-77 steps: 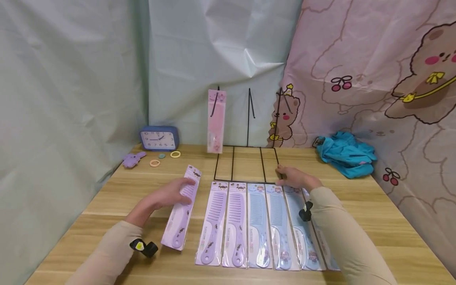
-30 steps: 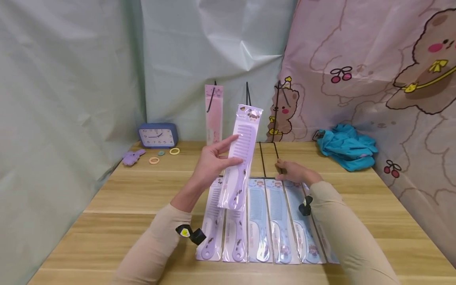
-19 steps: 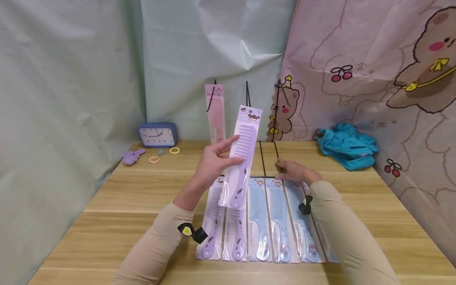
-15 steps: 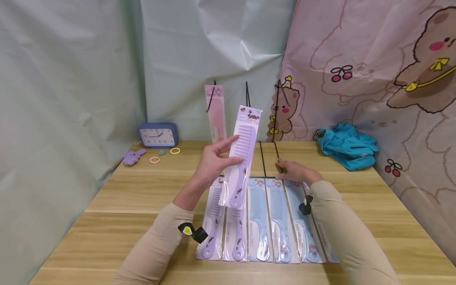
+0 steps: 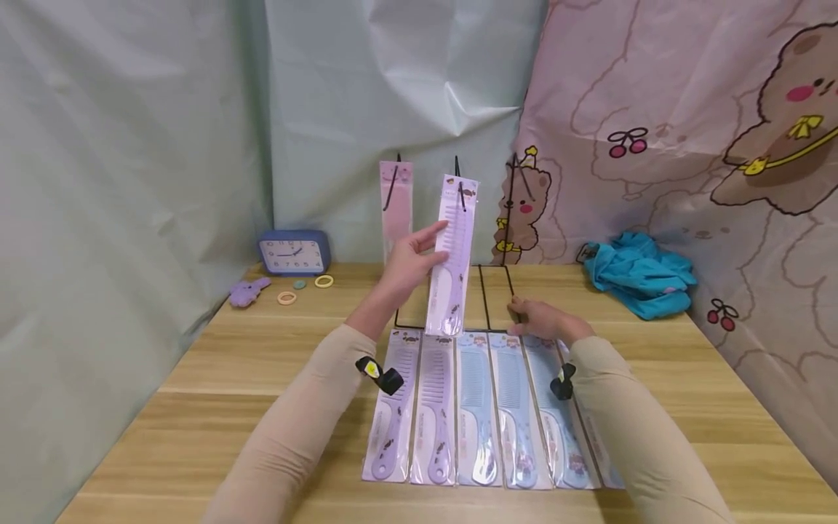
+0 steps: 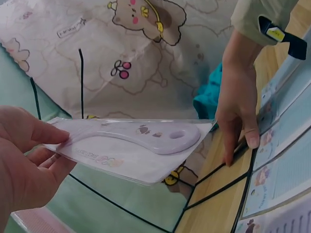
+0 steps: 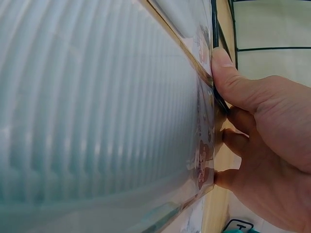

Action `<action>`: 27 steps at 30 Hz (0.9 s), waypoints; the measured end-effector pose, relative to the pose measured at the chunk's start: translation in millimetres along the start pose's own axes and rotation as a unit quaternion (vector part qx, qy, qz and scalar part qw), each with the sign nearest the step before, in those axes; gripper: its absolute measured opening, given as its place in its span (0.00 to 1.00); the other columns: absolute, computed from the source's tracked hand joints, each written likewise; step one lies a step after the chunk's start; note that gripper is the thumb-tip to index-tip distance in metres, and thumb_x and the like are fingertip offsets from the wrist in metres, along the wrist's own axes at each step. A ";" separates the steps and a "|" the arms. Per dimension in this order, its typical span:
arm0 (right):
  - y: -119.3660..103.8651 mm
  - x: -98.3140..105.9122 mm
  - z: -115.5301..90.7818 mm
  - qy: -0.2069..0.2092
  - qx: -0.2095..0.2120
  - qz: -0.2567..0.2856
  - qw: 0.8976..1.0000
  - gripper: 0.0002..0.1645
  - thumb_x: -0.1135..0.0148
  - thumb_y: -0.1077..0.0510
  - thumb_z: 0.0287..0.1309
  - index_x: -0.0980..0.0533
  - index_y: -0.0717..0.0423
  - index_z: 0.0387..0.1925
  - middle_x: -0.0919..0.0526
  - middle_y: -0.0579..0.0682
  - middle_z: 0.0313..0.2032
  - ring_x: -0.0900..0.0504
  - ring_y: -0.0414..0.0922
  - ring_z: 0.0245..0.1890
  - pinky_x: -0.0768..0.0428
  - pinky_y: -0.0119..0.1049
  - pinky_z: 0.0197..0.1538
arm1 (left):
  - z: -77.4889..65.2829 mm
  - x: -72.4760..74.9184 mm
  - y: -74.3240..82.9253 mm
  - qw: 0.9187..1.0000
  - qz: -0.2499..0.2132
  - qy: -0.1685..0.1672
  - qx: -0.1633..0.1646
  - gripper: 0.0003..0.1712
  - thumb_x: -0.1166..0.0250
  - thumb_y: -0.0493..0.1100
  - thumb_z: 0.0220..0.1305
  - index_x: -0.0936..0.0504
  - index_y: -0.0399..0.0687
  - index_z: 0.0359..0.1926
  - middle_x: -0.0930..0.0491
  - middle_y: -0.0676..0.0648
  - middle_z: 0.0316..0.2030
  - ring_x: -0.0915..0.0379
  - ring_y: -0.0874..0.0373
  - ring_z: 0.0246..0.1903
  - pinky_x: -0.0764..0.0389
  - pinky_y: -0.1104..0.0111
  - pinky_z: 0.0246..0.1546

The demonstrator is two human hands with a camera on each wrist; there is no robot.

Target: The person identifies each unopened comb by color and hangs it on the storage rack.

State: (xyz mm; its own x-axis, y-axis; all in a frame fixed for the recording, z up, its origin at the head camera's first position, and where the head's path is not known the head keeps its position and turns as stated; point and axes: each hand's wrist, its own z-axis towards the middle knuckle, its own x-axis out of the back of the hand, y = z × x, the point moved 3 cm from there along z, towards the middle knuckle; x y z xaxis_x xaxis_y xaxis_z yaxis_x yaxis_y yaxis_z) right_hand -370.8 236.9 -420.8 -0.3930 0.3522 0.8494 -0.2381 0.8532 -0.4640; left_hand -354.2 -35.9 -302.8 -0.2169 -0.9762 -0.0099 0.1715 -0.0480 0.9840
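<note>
My left hand [image 5: 411, 260] pinches a packaged purple comb [image 5: 455, 287] by its side, thumb in front. The package stands nearly upright at the middle hook, whose black prong shows in front of its top. In the left wrist view, the comb's handle end [image 6: 177, 137] points away from the fingers. My right hand [image 5: 542, 320] grips the base wire of the black wire rack [image 5: 484, 298] near its front right corner. A packaged pink item [image 5: 401, 222] hangs on the left hook. The right hook [image 5: 524, 182] carries nothing.
Two packaged purple combs [image 5: 433, 429] and several packaged blue combs [image 5: 474, 407] lie in a row before the rack. A blue clock [image 5: 294, 252], hair ties [image 5: 286, 298] and a purple toy [image 5: 247, 292] sit at left. Teal cloth [image 5: 640, 276] lies at right.
My left hand has lifted the purple comb from the table's left side and raised it to the middle hook; the prong now passes in front of the package top. My right hand stays on the rack.
</note>
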 end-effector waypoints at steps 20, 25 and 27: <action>-1.1 -0.2 0.6 0.007 0.015 -0.020 1.000 0.45 0.37 0.48 0.67 0.45 0.62 0.76 0.55 0.64 0.76 0.53 0.65 0.75 0.51 0.61 0.73 | 71.8 3.5 -18.7 0.999 0.028 0.031 0.008 0.37 0.37 0.28 0.65 0.30 0.60 0.71 0.24 0.39 0.60 0.26 0.49 0.57 0.25 0.57 0.60; -0.2 -1.8 -0.5 0.007 0.007 -0.011 1.000 0.45 0.37 0.49 0.67 0.44 0.61 0.76 0.55 0.63 0.77 0.55 0.65 0.75 0.51 0.61 0.73 | 75.1 1.3 -25.1 0.999 0.039 0.016 0.010 0.40 0.38 0.30 0.65 0.34 0.62 0.74 0.30 0.38 0.67 0.33 0.46 0.65 0.37 0.51 0.69; 0.5 -1.7 -0.8 0.007 0.006 -0.011 1.000 0.45 0.37 0.49 0.67 0.44 0.61 0.76 0.55 0.62 0.77 0.55 0.64 0.75 0.51 0.61 0.73 | 76.8 -0.2 -26.7 0.999 0.040 0.013 0.008 0.40 0.38 0.31 0.66 0.35 0.61 0.75 0.33 0.38 0.69 0.35 0.45 0.67 0.39 0.50 0.70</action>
State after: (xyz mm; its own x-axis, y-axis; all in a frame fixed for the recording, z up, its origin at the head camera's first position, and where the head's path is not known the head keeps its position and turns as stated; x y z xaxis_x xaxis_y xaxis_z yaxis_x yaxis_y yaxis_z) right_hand -369.6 237.0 -422.2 -0.3748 0.3395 0.8627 -0.2563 0.8564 -0.4483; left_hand -432.6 -18.1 -315.4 -0.1773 -0.9820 0.0651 0.1727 0.0341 0.9844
